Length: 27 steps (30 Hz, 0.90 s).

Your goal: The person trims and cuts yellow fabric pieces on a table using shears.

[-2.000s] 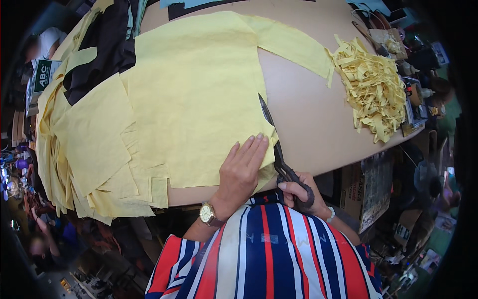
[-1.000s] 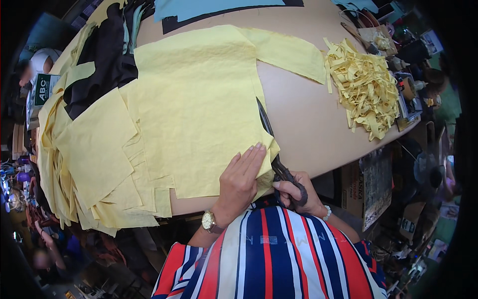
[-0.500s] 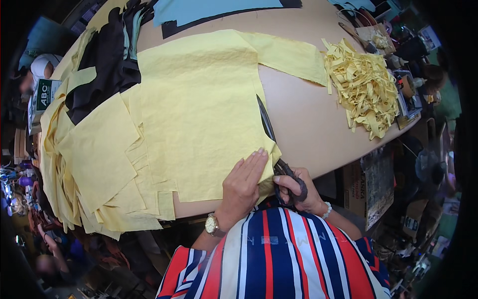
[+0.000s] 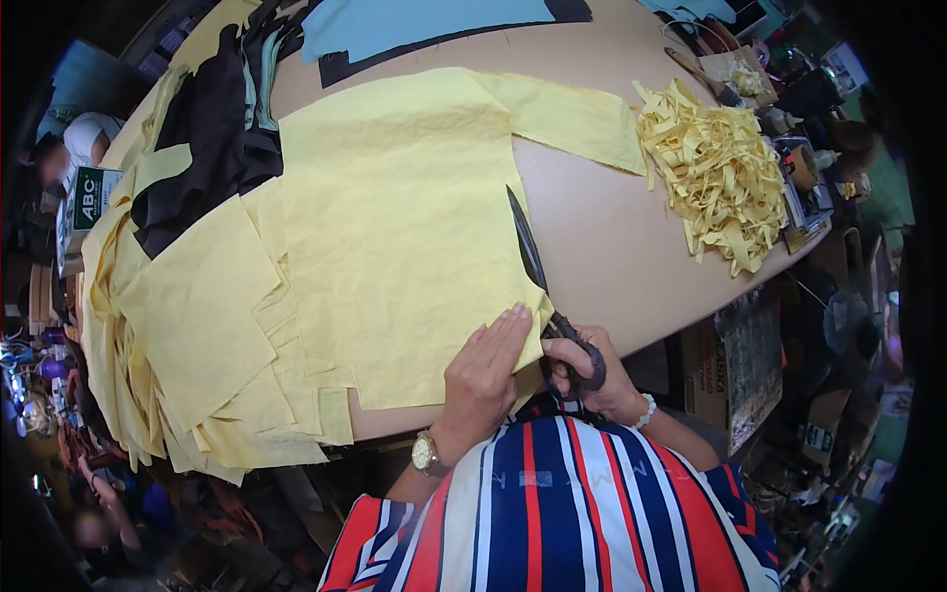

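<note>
On the table [image 4: 602, 257], a large yellow cloth piece [image 4: 395, 237] lies spread, with a band [image 4: 572, 118] extending to the upper right. My left hand [image 4: 483, 370] rests with fingers stretched on its lower right part, beside a turned-up fold at the edge. My right hand [image 4: 597, 380] grips the dark handles of large scissors [image 4: 533, 261], whose blades lie along the cloth's right edge and point away from me. Part of the scissors is hidden behind the fold.
Yellow cloth layers [image 4: 187, 326] and dark fabric [image 4: 202, 168] lie left, blue fabric [image 4: 424, 20] at the back. A heap of yellow scraps [image 4: 710, 178] and tools [image 4: 710, 74] are right. A boxed item [image 4: 89, 207] and a co-worker [image 4: 89, 138] are at the left.
The table and cloth appear lower in the picture. Relative to the cloth, the scissor blades have advanced along the right edge toward the far end. My left hand stays on the cloth.
</note>
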Each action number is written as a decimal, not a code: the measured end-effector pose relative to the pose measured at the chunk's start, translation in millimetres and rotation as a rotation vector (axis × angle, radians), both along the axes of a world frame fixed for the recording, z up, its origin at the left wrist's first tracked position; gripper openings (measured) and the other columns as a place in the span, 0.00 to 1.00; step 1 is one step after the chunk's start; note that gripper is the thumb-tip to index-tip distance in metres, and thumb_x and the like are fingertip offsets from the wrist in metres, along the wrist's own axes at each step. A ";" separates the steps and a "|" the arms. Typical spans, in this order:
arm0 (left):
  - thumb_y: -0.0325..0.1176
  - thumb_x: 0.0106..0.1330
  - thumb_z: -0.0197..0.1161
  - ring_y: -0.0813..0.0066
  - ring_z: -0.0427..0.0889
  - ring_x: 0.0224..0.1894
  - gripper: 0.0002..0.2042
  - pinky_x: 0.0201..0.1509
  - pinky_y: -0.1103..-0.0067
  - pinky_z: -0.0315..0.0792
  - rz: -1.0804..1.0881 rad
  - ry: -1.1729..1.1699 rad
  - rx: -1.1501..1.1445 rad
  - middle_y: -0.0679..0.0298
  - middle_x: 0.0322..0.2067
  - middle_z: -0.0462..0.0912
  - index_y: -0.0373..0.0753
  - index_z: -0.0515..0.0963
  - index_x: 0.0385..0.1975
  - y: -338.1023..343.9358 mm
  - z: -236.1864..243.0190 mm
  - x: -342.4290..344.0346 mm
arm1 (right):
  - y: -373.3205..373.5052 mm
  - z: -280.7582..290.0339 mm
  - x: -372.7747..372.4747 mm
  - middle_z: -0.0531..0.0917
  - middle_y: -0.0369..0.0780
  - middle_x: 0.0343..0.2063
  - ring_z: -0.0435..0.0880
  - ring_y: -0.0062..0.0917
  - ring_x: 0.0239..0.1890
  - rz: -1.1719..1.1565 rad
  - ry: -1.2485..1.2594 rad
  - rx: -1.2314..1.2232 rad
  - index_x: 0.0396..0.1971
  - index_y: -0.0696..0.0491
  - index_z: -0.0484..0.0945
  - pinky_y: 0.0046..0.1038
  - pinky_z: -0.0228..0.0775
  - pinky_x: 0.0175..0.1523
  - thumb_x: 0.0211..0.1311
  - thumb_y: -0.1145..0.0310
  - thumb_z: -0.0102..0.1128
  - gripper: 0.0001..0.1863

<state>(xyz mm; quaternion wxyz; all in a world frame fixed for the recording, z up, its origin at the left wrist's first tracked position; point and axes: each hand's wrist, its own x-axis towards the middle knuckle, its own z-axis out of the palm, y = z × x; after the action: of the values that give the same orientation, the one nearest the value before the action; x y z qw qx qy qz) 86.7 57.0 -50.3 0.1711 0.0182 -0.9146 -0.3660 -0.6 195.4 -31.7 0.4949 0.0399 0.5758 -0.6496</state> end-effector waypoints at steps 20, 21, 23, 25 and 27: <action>0.15 0.46 0.50 0.58 0.74 0.52 0.26 0.53 0.68 0.69 -0.025 0.019 0.046 0.50 0.48 0.74 0.32 0.68 0.51 -5.5 -1.4 2.0 | -9.9 -5.2 -8.8 0.70 0.32 0.11 0.66 0.13 0.12 -0.014 0.070 -0.019 0.19 0.55 0.71 0.15 0.56 0.18 0.56 0.68 0.55 0.10; 0.20 0.50 0.53 0.57 0.74 0.52 0.24 0.53 0.68 0.69 -0.072 -0.020 0.118 0.50 0.49 0.74 0.32 0.68 0.52 -7.1 1.5 0.7 | -8.6 -5.0 -9.6 0.71 0.32 0.11 0.67 0.12 0.11 -0.016 0.078 -0.008 0.18 0.55 0.71 0.14 0.56 0.17 0.56 0.67 0.55 0.11; 0.24 0.54 0.56 0.57 0.73 0.52 0.22 0.54 0.68 0.68 -0.123 -0.055 0.192 0.50 0.49 0.74 0.32 0.68 0.52 -17.0 11.2 -5.1 | -5.6 -8.6 -11.9 0.71 0.32 0.11 0.67 0.11 0.11 -0.025 0.059 0.001 0.19 0.55 0.71 0.14 0.56 0.17 0.56 0.67 0.55 0.10; 0.33 0.59 0.55 0.54 0.70 0.55 0.21 0.57 0.69 0.65 -0.120 -0.063 0.093 0.50 0.50 0.73 0.34 0.68 0.52 -43.9 25.0 -14.2 | -5.4 -5.6 -13.4 0.70 0.31 0.10 0.67 0.11 0.11 -0.011 0.045 0.009 0.19 0.55 0.71 0.13 0.56 0.17 0.56 0.67 0.55 0.10; 0.42 0.61 0.53 0.53 0.62 0.61 0.25 0.63 0.67 0.56 -0.056 -0.108 0.005 0.49 0.56 0.66 0.37 0.65 0.56 -76.1 19.5 -26.9 | -6.7 0.6 -14.8 0.69 0.30 0.11 0.67 0.11 0.11 -0.027 -0.002 -0.038 0.19 0.54 0.71 0.14 0.56 0.17 0.56 0.67 0.57 0.10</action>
<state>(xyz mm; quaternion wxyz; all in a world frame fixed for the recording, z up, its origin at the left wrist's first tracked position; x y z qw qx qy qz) 59.8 -19.1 -30.8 0.1112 0.0127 -0.9218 -0.3713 -15.4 188.8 -31.1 0.4873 0.0387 0.5623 -0.6670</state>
